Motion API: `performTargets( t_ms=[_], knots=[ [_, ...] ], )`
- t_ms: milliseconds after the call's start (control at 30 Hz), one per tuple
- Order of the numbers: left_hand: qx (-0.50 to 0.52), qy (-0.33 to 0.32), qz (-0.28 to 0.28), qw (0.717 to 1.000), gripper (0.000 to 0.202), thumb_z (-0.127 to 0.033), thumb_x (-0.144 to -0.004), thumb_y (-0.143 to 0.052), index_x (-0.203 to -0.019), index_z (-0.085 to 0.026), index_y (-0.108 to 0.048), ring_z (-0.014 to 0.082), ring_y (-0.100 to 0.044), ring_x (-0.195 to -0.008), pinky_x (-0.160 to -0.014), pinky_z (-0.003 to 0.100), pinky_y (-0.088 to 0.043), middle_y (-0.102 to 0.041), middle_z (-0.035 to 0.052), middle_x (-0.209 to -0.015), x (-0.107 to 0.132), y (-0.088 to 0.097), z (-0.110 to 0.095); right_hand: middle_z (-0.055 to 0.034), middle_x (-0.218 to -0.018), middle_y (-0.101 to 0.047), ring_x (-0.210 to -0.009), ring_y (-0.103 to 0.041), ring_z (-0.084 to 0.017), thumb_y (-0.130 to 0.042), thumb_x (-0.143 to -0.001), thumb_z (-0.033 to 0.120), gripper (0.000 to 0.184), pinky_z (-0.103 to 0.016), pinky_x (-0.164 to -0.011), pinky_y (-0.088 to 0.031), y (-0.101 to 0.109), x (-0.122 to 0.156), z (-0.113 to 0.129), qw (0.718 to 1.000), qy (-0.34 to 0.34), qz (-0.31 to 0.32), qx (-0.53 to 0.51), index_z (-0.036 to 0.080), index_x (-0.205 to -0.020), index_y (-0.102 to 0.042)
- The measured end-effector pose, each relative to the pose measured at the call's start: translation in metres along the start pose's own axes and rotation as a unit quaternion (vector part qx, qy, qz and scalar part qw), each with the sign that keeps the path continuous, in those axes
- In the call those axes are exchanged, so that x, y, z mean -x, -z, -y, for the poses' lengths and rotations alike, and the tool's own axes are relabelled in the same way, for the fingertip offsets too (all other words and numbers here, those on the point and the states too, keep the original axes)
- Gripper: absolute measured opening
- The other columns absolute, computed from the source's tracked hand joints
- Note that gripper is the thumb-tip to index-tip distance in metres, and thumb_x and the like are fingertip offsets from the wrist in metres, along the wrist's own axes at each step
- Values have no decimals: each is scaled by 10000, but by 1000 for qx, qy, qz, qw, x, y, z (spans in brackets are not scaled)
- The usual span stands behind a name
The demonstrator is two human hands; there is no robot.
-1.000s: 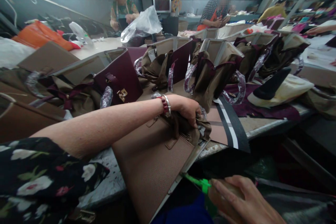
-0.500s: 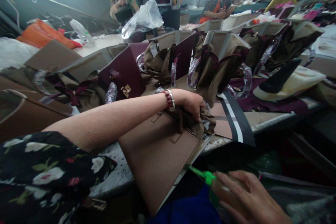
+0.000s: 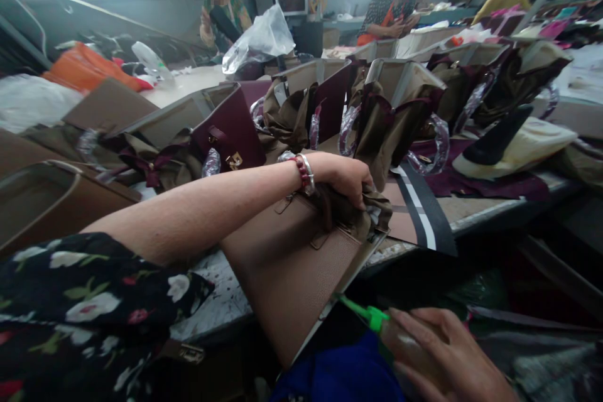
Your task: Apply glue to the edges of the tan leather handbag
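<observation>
1. Over the near edge of a speckled white worktable (image 3: 221,292), the tan, grained-leather bag (image 3: 292,270) lay tilted, its pale side strip (image 3: 359,271) facing my right.
2. My left hand (image 3: 346,179) was curled closed on bunched brown cloth lining (image 3: 384,204) at the bag's top.
3. My right hand (image 3: 438,345) wrapped an amber bottle (image 3: 396,340); its green nozzle (image 3: 375,319) pointed at the strip, though I couldn't tell whether they touched.
4. A firm left grip and a low, even nozzle angle seemed best.
5. The dark gap before the table gave the bottle room; burgundy bags (image 3: 325,107) crowded behind.
</observation>
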State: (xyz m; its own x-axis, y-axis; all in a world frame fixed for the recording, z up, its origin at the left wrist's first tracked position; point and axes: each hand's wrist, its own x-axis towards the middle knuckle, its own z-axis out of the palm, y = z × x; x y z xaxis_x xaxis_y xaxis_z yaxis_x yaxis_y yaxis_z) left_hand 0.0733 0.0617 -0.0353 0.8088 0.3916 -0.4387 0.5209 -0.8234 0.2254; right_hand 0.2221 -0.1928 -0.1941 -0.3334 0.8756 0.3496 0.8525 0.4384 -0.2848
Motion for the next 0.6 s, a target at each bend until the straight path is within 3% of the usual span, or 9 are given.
performTargets(
  t_ms=[167,467,600],
  knots=[
    [-51,18,-44,998,379,-323,-738,-638,-1085,-173,-626,127,-540,-737,-640,207,-363,-654,10,-945,26,18,-11,-62,-915,-564,-739,-642,-132,-485,-874,463,361,-171,-623,-555,16,-3,-5,993,-7,-103,51,240,-1151,-545],
    [-58,43,-132,989,326,-304,-720,-636,-1021,-178,-632,108,-523,-701,-612,204,-345,-611,-25,-807,64,39,-19,-60,-892,-568,-709,-645,-125,-467,-882,489,365,-157,-604,-552,27,-12,5,990,-31,-129,38,236,-1118,-581],
    [-82,6,-181,980,261,-318,-722,-636,-937,-171,-640,103,-508,-669,-594,213,-328,-594,-18,-776,73,47,-20,-69,-897,-578,-722,-643,-151,-485,-866,507,373,-201,-593,-563,24,-14,-2,988,-50,-139,42,243,-1101,-604]
  ],
)
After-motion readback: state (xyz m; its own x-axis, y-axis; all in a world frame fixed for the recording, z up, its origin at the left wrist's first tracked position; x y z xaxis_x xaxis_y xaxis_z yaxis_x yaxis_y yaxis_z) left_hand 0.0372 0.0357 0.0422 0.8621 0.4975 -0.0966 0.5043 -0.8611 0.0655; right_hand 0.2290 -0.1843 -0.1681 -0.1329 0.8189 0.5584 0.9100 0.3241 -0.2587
